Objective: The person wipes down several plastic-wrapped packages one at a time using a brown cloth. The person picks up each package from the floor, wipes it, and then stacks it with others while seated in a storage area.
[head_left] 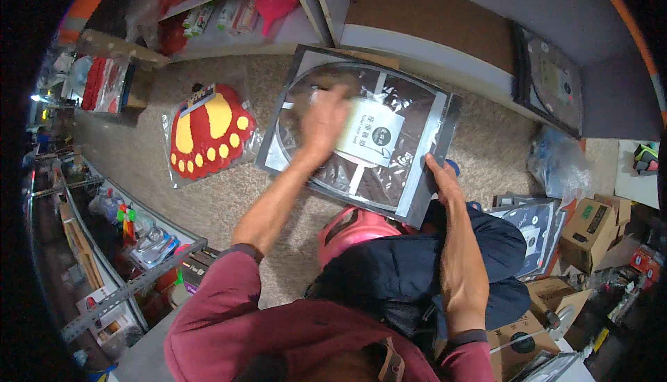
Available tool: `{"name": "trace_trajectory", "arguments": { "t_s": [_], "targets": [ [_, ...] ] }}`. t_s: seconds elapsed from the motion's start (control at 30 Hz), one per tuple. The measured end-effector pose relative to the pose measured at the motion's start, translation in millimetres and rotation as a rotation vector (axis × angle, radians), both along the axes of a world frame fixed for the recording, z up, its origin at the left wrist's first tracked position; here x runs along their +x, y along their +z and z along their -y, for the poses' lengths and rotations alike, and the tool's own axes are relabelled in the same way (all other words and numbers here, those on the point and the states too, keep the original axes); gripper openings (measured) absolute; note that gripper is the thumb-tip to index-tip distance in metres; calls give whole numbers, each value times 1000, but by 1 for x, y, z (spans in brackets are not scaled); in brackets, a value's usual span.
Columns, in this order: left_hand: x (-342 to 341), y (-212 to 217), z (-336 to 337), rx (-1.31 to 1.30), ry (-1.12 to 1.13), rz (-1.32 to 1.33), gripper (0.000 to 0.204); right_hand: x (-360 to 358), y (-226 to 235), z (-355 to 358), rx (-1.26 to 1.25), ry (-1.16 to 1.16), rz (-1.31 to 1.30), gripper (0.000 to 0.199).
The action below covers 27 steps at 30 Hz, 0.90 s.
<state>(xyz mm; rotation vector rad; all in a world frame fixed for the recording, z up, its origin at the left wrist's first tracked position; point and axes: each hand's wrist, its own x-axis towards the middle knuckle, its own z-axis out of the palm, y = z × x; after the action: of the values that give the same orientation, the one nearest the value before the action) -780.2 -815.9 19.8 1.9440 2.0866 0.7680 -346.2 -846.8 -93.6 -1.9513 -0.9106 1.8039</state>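
Note:
A flat packaged mat (389,180) in clear plastic, dark with a rounded outline, white strips and a pale label, is tilted in front of my knees. My right hand (442,177) grips its right edge, thumb on top and the other fingers hidden beneath. Over the left half of the package is my left hand (326,121), smeared by motion, so its fingers do not show clearly; it is at or just above the plastic. To the left on the floor lies a red foot-shaped mat (201,136) with yellow toes, bagged in clear plastic.
A pink plastic object (358,232) is partly under my leg. Another dark packaged mat (552,79) leans in the shelf compartment at the upper right. Cardboard boxes (588,234) and stacked packages (533,232) crowd the right. A metal-edged shelf (132,293) of goods runs along the left.

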Motion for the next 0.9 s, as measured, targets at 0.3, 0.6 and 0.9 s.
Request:
{"name": "trace_trajectory", "arguments": {
  "t_s": [0.3, 0.6, 0.9],
  "targets": [
    [112, -103, -41, -8, -505, -339, 55, -73, 18, -8, 31, 121, 91, 54],
    [-202, -122, -151, -294, 260, -378, 54, -15, -16, -20, 74, 10, 120, 50],
    [-187, -86, -79, -9, 169, -105, 48, 11, -41, -22, 118, -123, 115, 37]
  ]
}}
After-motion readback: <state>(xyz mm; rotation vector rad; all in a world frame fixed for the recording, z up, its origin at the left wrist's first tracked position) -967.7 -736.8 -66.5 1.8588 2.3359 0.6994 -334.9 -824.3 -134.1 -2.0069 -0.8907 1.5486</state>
